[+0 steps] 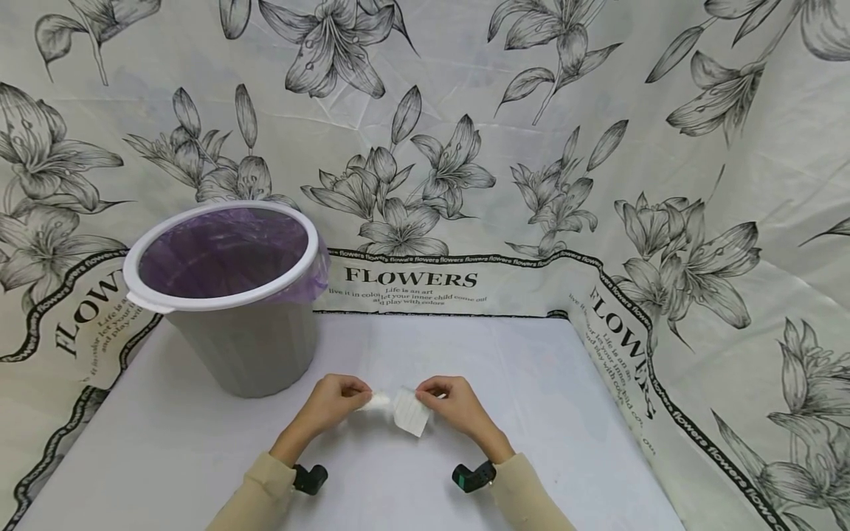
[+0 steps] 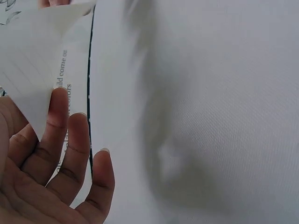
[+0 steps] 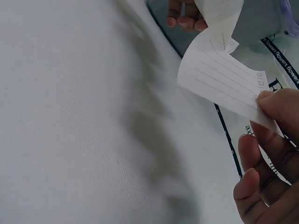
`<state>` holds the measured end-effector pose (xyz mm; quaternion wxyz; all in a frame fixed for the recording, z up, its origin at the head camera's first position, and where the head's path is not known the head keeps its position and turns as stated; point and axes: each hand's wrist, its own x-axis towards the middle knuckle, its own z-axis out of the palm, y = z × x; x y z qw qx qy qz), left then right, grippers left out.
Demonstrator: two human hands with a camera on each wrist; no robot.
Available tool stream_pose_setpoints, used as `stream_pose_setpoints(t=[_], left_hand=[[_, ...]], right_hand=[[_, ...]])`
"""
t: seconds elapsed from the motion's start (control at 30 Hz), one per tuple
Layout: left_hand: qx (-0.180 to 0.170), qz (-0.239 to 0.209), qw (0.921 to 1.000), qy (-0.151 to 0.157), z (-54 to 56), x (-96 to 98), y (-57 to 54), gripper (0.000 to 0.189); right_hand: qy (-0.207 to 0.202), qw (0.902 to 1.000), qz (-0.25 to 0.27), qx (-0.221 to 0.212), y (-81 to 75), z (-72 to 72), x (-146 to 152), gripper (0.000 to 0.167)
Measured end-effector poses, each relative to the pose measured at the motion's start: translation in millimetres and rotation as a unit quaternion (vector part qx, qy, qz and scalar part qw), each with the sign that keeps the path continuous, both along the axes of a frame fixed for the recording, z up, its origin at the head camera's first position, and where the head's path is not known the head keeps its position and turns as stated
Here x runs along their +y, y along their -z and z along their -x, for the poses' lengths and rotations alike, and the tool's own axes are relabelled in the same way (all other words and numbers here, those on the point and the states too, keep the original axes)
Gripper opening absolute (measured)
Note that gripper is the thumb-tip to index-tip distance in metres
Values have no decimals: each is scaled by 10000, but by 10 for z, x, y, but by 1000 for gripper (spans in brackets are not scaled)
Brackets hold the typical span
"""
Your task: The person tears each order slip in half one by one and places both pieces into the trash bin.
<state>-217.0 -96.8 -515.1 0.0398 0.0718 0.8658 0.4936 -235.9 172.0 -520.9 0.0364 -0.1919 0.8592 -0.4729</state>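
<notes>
Lined white note paper (image 1: pixel 410 413) with small printed checkboxes (image 3: pixel 260 83) is stretched between both hands, above the table. My right hand (image 1: pixel 458 402) pinches its right portion between thumb and index finger. The left portion (image 1: pixel 377 403) is pinched by my left hand (image 1: pixel 335 398), whose other fingers (image 2: pixel 77 140) are spread loosely below. A notch or tear shows in the paper's middle in the right wrist view; whether it is one sheet or two pieces, I cannot tell.
A grey bin (image 1: pixel 249 346) with a white rim and a purple liner (image 1: pixel 226 251) stands on the white table (image 1: pixel 518 383), left of and beyond the hands. Flower-printed cloth (image 1: pixel 412 177) hangs behind and along the sides.
</notes>
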Motion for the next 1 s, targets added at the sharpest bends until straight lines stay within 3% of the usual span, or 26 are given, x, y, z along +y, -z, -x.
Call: stream_pose_setpoints(t=[1.0], left_hand=[[-41, -18, 9997, -227, 14, -154, 4, 7]], right_hand=[[149, 9998, 31, -96, -21, -5, 43, 9]])
